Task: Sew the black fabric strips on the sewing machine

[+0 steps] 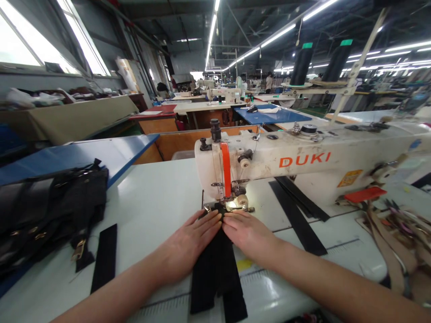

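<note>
Black straps [204, 282] lie on pale worktop [148, 193], far ends by foot of white sewing machine [266, 163]. Left hand [190, 242] and right hand [247, 231] flat on straps, fingers stretched out straight. Fingertips close together. More black strips [298, 218] to right. One short strip [104, 258] to left, near dark heap [50, 206] with gold clips. Tan straps [387, 251] far right.

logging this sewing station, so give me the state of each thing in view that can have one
Black straps: overlapping, partly under the hands
Left hand: open, resting on the straps
Right hand: open, fingertips at the straps
Sewing machine: running or stopped, cannot tell
Ceiling lights: lit
Thread cones: upright
Black goods at left: heaped
</note>
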Demonstrator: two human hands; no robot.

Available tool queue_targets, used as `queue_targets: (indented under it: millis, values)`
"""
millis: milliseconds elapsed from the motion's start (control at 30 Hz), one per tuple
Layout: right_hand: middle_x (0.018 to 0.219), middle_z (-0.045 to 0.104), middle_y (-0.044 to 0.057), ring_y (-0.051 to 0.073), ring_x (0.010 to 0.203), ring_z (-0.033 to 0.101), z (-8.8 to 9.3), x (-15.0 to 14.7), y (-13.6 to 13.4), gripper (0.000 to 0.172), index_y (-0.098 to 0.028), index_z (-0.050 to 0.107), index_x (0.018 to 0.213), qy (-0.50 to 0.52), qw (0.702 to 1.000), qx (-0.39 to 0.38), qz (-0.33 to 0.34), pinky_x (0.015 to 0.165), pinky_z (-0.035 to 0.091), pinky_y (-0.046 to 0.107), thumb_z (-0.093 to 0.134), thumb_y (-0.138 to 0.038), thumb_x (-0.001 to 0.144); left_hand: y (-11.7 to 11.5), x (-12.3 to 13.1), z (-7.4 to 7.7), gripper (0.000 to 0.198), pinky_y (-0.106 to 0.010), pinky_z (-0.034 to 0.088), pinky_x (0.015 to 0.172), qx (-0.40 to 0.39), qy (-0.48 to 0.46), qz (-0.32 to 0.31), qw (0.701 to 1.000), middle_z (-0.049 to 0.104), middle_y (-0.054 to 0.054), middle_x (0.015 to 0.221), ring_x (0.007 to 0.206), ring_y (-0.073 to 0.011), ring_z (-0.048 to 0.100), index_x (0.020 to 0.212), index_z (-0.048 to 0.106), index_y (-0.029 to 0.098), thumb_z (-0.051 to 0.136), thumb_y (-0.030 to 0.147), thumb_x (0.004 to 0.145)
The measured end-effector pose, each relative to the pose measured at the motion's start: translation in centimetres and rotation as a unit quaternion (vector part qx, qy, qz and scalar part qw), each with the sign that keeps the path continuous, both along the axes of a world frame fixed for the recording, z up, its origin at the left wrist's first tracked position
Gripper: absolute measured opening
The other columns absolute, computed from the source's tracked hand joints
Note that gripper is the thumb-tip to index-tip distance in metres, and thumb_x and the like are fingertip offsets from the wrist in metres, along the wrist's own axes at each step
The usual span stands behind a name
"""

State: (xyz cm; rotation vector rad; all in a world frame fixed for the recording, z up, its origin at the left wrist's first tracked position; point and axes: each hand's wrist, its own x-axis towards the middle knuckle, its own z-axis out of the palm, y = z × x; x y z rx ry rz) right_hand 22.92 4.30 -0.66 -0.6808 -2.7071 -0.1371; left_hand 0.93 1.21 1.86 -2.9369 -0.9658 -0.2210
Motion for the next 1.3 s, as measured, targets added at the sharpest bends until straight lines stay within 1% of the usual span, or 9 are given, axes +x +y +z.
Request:
queue_targets:
  millis: [100,200,333,433,533,633,733,1033,1300]
  values:
    - [0.122,0.063,0.018,0.025,0.117,0.057,0.5,0.6,-0.9,0.024,-0.004,0.062,0.114,-0.008,1.000,-0.011,-0.010,0.102,0.044,0.037,0.054,-0.005,0.091,-3.1,0.3,-0.4,0.049,-0.050,0.030,0.114,0.013,0.024,-0.024,0.999,0.054,-0.014,0.141,0.134,-0.0260,0.045,0.138,0.047,0.013,0.040,0.003,0.090]
    - [0.127,0.061,0.018,0.025,0.120,0.055,0.8,1.3,-2.3,0.030,-0.003,0.059,0.120,-0.008,1.000,-0.021,-0.019,0.101,0.044,0.038,0.052,-0.004,0.091,-6.0,0.3,-1.9,0.044,-0.042,0.035,0.113,0.025,-0.010,-0.058,0.998,0.054,-0.010,0.141,0.134,-0.0224,0.046,0.140,0.047,0.018,0.030,0.011,0.100]
    - [0.125,0.063,0.014,0.023,0.115,0.056,0.6,2.4,-4.8,0.029,-0.007,0.061,0.118,0.011,0.999,-0.039,-0.036,0.100,0.045,0.036,0.051,-0.004,0.091,-7.7,0.5,-2.8,0.045,-0.036,0.042,0.109,0.039,-0.058,-0.047,0.996,0.055,-0.008,0.140,0.135,-0.0207,0.044,0.139,0.049,0.020,0.021,0.018,0.105]
    - [0.114,0.065,0.010,0.022,0.104,0.057,0.0,3.6,-7.1,0.027,-0.012,0.063,0.114,0.079,0.991,-0.095,-0.043,0.094,0.048,0.034,0.051,-0.006,0.091,-7.9,0.8,-2.3,0.043,-0.035,0.043,0.108,0.022,-0.073,-0.033,0.997,0.056,-0.006,0.140,0.135,-0.0202,0.044,0.138,0.050,0.023,0.023,0.020,0.105]
    - [0.100,0.065,0.009,0.022,0.093,0.055,-0.4,4.7,-9.4,0.026,-0.015,0.064,0.109,0.155,0.976,-0.151,-0.030,0.086,0.050,0.034,0.046,-0.007,0.092,-7.8,0.8,-1.8,0.042,-0.035,0.044,0.107,0.010,-0.080,-0.051,0.995,0.056,-0.007,0.140,0.134,-0.0211,0.045,0.141,0.047,0.024,0.026,0.021,0.105]
    - [0.093,0.061,0.009,0.022,0.088,0.052,-0.6,5.4,-10.9,0.028,-0.014,0.063,0.110,0.177,0.969,-0.173,-0.018,0.079,0.049,0.034,0.040,-0.008,0.095,-7.7,0.7,-1.7,0.042,-0.036,0.044,0.107,0.002,-0.072,-0.061,0.996,0.055,-0.008,0.141,0.135,-0.0218,0.045,0.142,0.046,0.023,0.028,0.020,0.104]
    - [0.092,0.059,0.009,0.022,0.087,0.050,-0.6,5.5,-11.3,0.027,-0.015,0.062,0.110,0.182,0.967,-0.179,-0.015,0.076,0.048,0.034,0.040,-0.009,0.095,-7.9,0.6,-1.7,0.042,-0.037,0.043,0.108,-0.002,-0.066,-0.060,0.996,0.053,-0.008,0.143,0.136,-0.0230,0.042,0.141,0.047,0.022,0.029,0.018,0.104]
    - [0.092,0.059,0.009,0.022,0.089,0.051,-0.8,5.7,-11.3,0.022,-0.015,0.061,0.106,0.200,0.966,-0.164,0.025,0.080,0.048,0.034,0.043,-0.010,0.094,-8.1,0.6,-1.4,0.041,-0.035,0.041,0.109,0.004,-0.052,-0.068,0.996,0.051,-0.006,0.145,0.138,-0.0210,0.040,0.139,0.050,0.021,0.026,0.021,0.105]
    - [0.080,0.061,0.008,0.021,0.080,0.053,-1.2,4.9,-11.6,0.021,-0.011,0.063,0.105,0.200,0.976,-0.068,0.043,0.073,0.050,0.032,0.044,-0.013,0.096,-8.2,0.4,-1.6,0.039,-0.034,0.039,0.110,0.003,-0.047,-0.068,0.997,0.051,-0.005,0.144,0.139,-0.0199,0.038,0.137,0.051,0.021,0.031,0.020,0.104]
